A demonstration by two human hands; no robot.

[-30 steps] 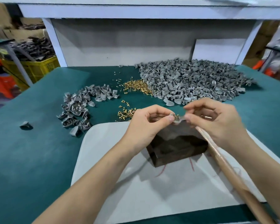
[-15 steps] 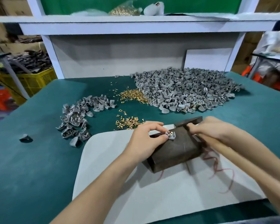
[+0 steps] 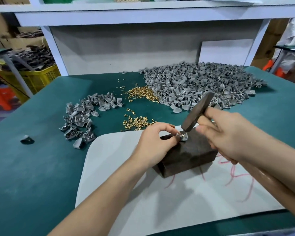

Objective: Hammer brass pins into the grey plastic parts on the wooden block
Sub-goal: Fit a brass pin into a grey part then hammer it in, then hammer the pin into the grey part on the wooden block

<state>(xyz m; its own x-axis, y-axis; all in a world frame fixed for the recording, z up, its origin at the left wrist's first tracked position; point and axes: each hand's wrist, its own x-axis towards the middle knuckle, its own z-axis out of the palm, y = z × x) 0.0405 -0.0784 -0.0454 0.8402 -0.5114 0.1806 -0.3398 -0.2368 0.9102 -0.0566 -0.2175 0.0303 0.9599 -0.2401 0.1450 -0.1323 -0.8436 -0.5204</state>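
Left hand [image 3: 157, 142] pinches the grey plastic part [image 3: 184, 137] at the far edge of the wooden block [image 3: 189, 154] top, fingertips [image 3: 175, 139] right beside the brass pin [image 3: 182, 133] — an off-centre strike could hit them or bend the pin. The hammer [image 3: 197, 113] head is tilted, its lower end on or just above the pin, so a glancing blow may kick the part onto the counter [image 3: 32, 167]. Right hand [image 3: 228, 135] is curled round the handle just under the head — the choked-up grip probably means weak taps and a half-seated pin.

Free passage over green table [image 3: 32, 176] at left; grey part piles [image 3: 194, 86], brass pins [image 3: 136, 122] crowd beyond wooden block [image 3: 191, 154].
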